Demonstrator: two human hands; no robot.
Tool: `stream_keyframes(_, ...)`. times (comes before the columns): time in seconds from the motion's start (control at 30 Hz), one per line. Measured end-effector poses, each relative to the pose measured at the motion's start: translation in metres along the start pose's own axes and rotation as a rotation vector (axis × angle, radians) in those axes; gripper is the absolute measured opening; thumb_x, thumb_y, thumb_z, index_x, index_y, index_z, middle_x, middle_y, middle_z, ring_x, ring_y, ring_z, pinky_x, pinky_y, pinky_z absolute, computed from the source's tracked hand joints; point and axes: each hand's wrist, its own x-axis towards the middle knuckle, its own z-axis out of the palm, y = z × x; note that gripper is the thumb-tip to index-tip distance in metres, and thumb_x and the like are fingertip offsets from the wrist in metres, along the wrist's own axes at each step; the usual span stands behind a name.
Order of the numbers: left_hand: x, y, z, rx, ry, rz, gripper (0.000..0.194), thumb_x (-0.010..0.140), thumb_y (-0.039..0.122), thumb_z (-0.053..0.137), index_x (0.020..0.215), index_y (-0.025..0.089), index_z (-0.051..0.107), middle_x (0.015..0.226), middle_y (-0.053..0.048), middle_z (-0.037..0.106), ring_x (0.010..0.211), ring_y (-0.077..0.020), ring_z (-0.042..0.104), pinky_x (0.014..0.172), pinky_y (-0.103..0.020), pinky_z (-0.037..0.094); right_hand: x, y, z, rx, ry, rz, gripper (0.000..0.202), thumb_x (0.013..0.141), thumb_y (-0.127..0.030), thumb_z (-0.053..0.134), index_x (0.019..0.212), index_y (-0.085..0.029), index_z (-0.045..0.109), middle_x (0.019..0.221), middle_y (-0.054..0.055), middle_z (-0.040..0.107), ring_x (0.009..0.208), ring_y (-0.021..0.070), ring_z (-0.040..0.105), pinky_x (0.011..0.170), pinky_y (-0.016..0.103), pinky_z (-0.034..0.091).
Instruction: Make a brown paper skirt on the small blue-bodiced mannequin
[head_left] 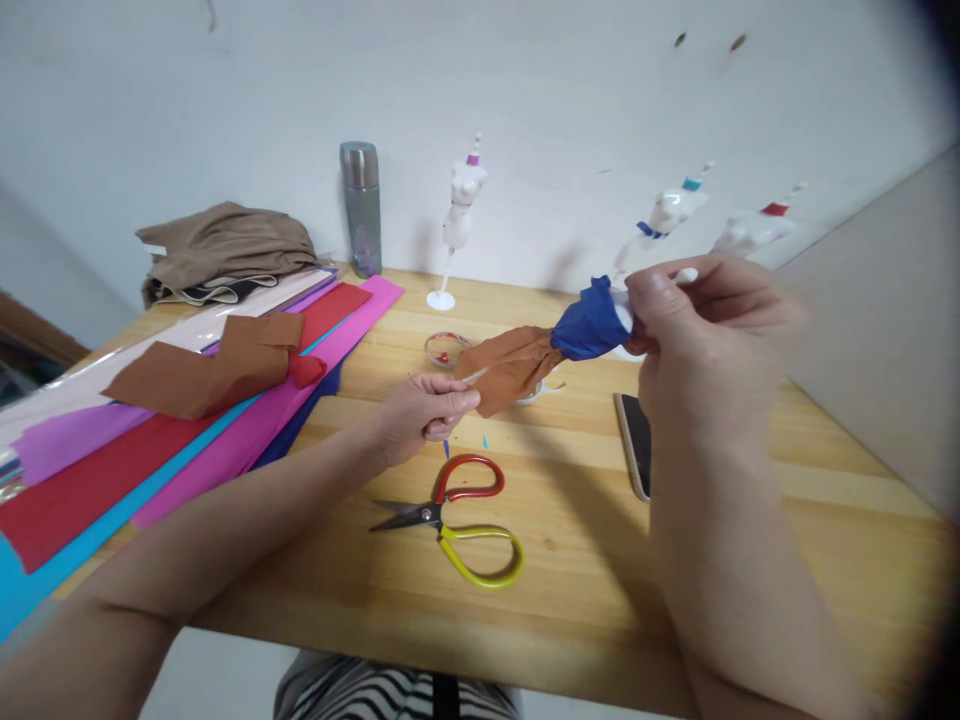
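Note:
A small white dress-form mannequin (621,316) is held nearly level above the table, wearing a blue crepe-paper top (591,325) and a brown crepe-paper skirt (510,365) gathered at the waist. My right hand (705,330) pinches it at the neck end, with a white knob showing past the fingers. At the other end, my left hand (420,415) is closed round the thin white stand rod near the skirt's hem; the fingers hide part of the grip. Below lie open scissors (429,515) with one red and one yellow handle.
Coloured paper sheets (202,440) with cut brown pieces (202,370) cover the left side, before folded brown cloth (232,245). A flask (361,210) and mannequins (459,205) stand along the wall. A phone (636,445) and tape roll (446,350) lie on the table.

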Motion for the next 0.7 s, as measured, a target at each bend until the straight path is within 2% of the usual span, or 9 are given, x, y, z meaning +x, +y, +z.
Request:
stream_keyframes(0.1, -0.002, 0.001, -0.001, -0.040, 0.010, 0.017, 0.052, 0.066, 0.045, 0.091, 0.058, 0.018, 0.048, 0.045, 0.010, 0.034, 0.040, -0.0009, 0.026, 0.045, -0.019, 0.015, 0.000, -0.003, 0.000, -0.003, 0.015, -0.007, 0.011, 0.064, -0.024, 0.077, 0.060, -0.021, 0.068, 0.045, -0.008, 0.050, 0.039, 0.0072, 0.040, 0.042, 0.026, 0.033)
stream_keyframes(0.3, -0.004, 0.001, 0.003, -0.107, -0.001, 0.026, 0.056, 0.063, 0.047, 0.094, 0.062, 0.018, 0.046, 0.049, 0.010, 0.036, 0.041, -0.0004, 0.027, 0.043, -0.017, 0.015, -0.001, -0.004, 0.000, -0.015, 0.012, -0.013, 0.011, 0.066, -0.023, 0.077, 0.060, -0.020, 0.068, 0.048, -0.007, 0.053, 0.044, 0.0089, 0.050, 0.051, 0.028, 0.046)
stream_keyframes(0.43, -0.005, 0.001, 0.009, -0.152, 0.007, -0.002, 0.051, 0.063, 0.041, 0.094, 0.069, 0.019, 0.048, 0.051, 0.012, 0.035, 0.041, -0.0008, 0.025, 0.042, -0.016, 0.015, -0.004, -0.006, 0.001, -0.022, 0.014, -0.023, 0.011, 0.067, -0.023, 0.077, 0.062, -0.019, 0.068, 0.049, -0.007, 0.051, 0.045, 0.0094, 0.052, 0.052, 0.028, 0.048)
stream_keyframes(0.53, -0.006, 0.000, 0.010, -0.165, 0.004, -0.021, 0.054, 0.064, 0.038, 0.094, 0.064, 0.019, 0.043, 0.049, 0.012, 0.033, 0.041, -0.0011, 0.025, 0.042, -0.016, 0.015, -0.004, -0.006, 0.001, -0.033, 0.015, -0.028, 0.012, 0.066, -0.024, 0.077, 0.060, -0.020, 0.067, 0.047, -0.008, 0.049, 0.044, 0.0097, 0.051, 0.052, 0.028, 0.049)
stream_keyframes(0.6, -0.006, 0.000, 0.008, -0.169, 0.008, -0.016, 0.057, 0.064, 0.038, 0.093, 0.061, 0.019, 0.040, 0.049, 0.011, 0.032, 0.042, -0.0009, 0.026, 0.042, -0.015, 0.016, -0.003, -0.005, 0.000, -0.050, 0.015, -0.036, 0.012, 0.067, -0.024, 0.076, 0.060, -0.020, 0.067, 0.047, -0.008, 0.049, 0.045, 0.0093, 0.050, 0.051, 0.028, 0.048)
stream_keyframes(0.7, -0.006, 0.000, 0.006, -0.173, -0.012, -0.007, 0.059, 0.064, 0.042, 0.094, 0.060, 0.019, 0.040, 0.050, 0.009, 0.037, 0.041, -0.0007, 0.027, 0.042, -0.016, 0.017, -0.002, -0.002, -0.002, -0.060, -0.002, -0.047, 0.014, 0.068, -0.025, 0.076, 0.060, -0.020, 0.066, 0.049, -0.007, 0.049, 0.045, 0.0086, 0.047, 0.049, 0.026, 0.042)
